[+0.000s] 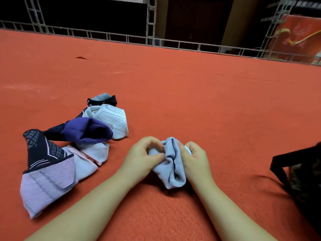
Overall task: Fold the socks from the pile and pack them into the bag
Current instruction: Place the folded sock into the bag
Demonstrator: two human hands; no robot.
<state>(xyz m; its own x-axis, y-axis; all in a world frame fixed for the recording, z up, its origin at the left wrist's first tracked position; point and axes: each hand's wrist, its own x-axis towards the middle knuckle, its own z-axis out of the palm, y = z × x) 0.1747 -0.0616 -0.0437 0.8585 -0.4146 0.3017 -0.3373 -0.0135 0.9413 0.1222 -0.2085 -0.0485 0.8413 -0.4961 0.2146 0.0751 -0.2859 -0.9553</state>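
Red-orange carpeted floor (191,94), short matted pile. Sock pile (73,141) lies left of centre: knitted pieces in navy, purple, white mesh and pink stripe, loosely heaped. Dark bag (298,174), fabric, stands at right edge, partly out of view. Light blue sock (171,168), soft ribbed knit, bunched between both hands, long axis running near to far. Left hand (140,157) pinches its left fold; right hand (195,160) grips its right side.

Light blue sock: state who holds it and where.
Both hands grip the light blue sock at its upper bunched end: left hand on its left side, right hand on its right.
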